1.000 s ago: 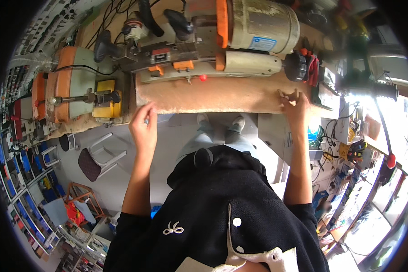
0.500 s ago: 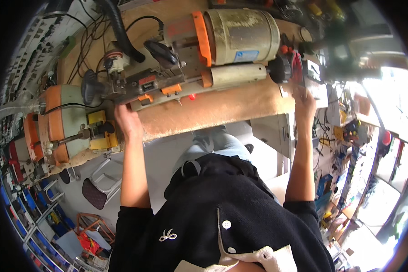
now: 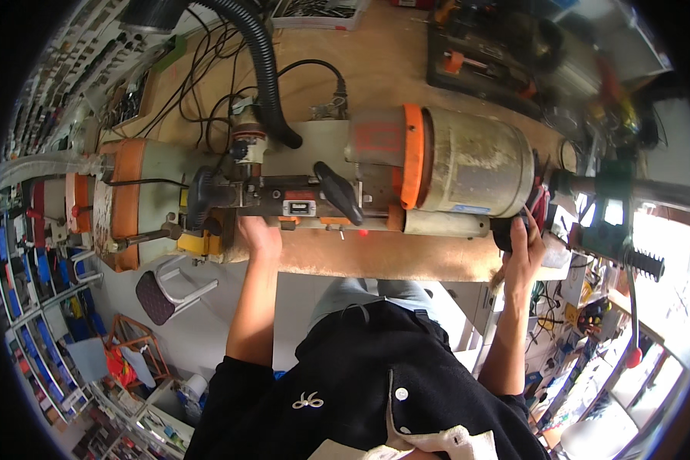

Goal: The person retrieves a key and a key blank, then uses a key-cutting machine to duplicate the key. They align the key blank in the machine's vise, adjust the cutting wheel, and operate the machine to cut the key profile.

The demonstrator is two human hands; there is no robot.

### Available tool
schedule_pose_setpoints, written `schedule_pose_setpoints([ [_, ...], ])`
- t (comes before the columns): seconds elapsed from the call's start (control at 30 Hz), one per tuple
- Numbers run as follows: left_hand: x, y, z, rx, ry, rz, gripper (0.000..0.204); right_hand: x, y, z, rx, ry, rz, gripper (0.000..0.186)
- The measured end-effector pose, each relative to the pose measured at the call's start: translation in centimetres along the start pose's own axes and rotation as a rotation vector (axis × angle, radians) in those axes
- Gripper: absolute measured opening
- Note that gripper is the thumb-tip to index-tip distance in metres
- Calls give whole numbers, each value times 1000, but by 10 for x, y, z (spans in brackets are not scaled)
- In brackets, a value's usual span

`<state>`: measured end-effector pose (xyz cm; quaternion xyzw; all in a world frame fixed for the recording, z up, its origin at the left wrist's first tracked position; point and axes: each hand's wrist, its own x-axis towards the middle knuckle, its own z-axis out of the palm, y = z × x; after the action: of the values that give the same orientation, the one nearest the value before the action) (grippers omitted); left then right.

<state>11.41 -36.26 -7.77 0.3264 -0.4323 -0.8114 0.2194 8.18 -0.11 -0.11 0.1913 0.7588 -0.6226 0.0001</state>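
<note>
A beige-and-orange motor machine [image 3: 475, 157] with a black T-handle [image 3: 336, 193] lies along the plywood bench [image 3: 383, 253]. My left hand [image 3: 259, 239] reaches under the machine's metal base at the centre-left, its fingertips hidden. My right hand [image 3: 525, 245] has its fingers closed around the black knob [image 3: 503, 234] at the right end of the beige cylinder. Red-handled tools are partly visible just behind this knob.
A second orange-and-green machine [image 3: 126, 205] stands at left, a green machine [image 3: 613, 207] at right. A black hose [image 3: 261, 54] and cables cross the bench toward a tray [image 3: 314, 11]. Chairs [image 3: 161, 295] and shelving stand below and left.
My hands have moved from the plywood's front edge onto the machine, the right now at the knob. The view has shifted, so the bench and machine sit lower in the picture.
</note>
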Motion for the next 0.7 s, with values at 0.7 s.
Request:
schedule_pose_setpoints([
  [0.7,-33,24,-24,441,-74,390,29,-52,-45,-106,-301,575,-410,36],
])
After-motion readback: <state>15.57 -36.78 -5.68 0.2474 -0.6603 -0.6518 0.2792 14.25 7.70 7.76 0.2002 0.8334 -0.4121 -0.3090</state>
